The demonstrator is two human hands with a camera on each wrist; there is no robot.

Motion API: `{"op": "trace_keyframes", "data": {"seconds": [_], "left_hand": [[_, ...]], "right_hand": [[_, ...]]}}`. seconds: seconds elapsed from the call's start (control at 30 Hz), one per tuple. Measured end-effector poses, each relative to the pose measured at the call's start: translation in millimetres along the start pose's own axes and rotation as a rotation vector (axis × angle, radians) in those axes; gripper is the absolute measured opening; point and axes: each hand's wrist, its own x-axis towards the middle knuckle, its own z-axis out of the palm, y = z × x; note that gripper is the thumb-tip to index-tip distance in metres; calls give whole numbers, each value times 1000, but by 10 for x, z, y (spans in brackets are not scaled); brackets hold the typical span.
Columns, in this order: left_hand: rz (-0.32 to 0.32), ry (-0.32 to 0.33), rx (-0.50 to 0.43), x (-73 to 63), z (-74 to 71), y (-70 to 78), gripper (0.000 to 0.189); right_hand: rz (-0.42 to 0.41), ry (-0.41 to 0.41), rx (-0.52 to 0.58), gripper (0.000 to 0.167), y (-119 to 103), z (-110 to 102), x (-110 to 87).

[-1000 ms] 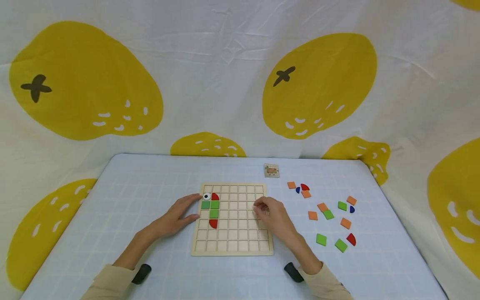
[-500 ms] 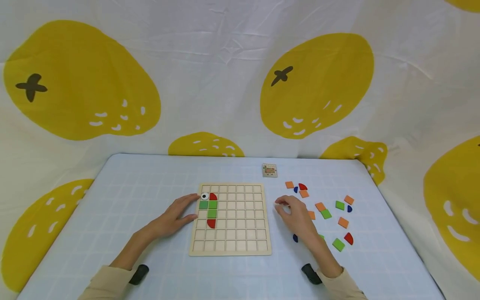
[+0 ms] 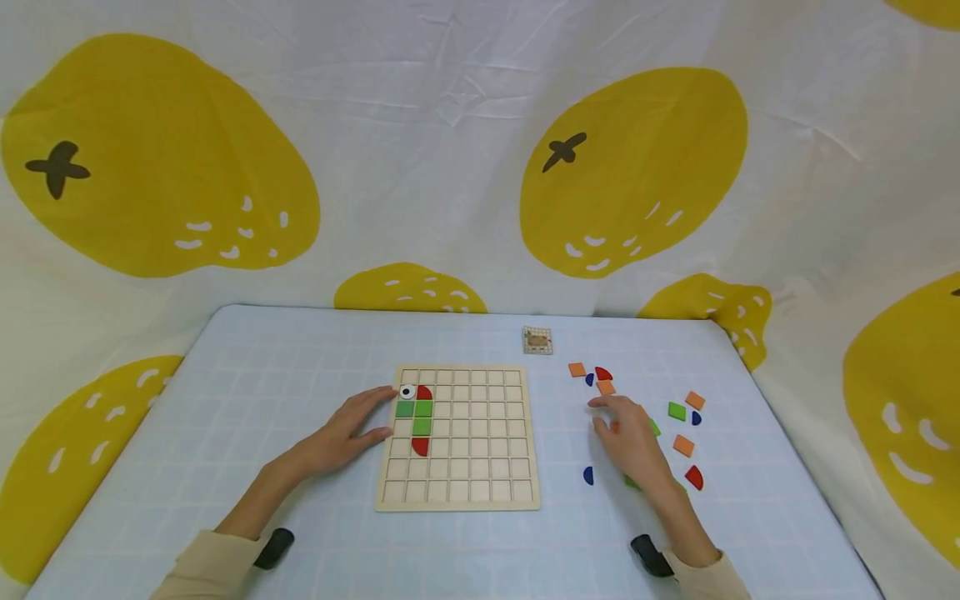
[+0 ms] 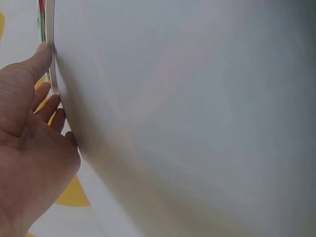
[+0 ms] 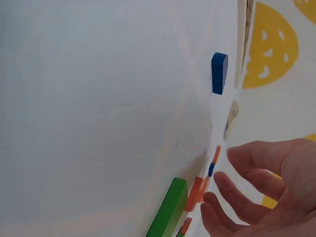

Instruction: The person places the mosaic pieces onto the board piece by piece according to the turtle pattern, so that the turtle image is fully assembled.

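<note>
A wooden grid board lies mid-table. My left hand rests at its left edge, fingers and thumb extended against the rim; the left wrist view shows the same hand at the board's side. On the board sit a white eye piece, two red quarter-circles and several green squares. My right hand hovers over the loose pieces at the right, fingers loosely bent, holding nothing visible. Beneath it, an orange square and a green square are close to the fingers; other pieces are partly hidden.
A small picture card lies behind the board. Right of the hand lie more orange squares, a red quarter-circle and a blue half-circle. Another blue half-circle lies between board and right arm. A lemon-print cloth hangs behind.
My right hand has moved right, from over the board's right side to above the loose pieces. The blue half-circle beside the board has come into view. The left hand stays at the board.
</note>
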Motion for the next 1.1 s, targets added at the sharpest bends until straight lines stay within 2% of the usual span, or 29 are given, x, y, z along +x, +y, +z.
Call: {"op": "trace_keyframes", "data": {"seconds": [0.17, 0.4, 0.77, 1.1], "left_hand": [[16, 0, -11, 0, -15, 3, 66], [18, 4, -11, 11, -16, -13, 65], [18, 4, -18, 19, -13, -18, 65], [27, 9, 3, -9, -8, 10, 65]], "right_hand": [[28, -19, -6, 31, 84, -38, -35], [16, 0, -3, 27, 120, -69, -37], [83, -3, -4, 22, 175, -80, -28], [127, -79, -26, 27, 143, -174, -125]]}}
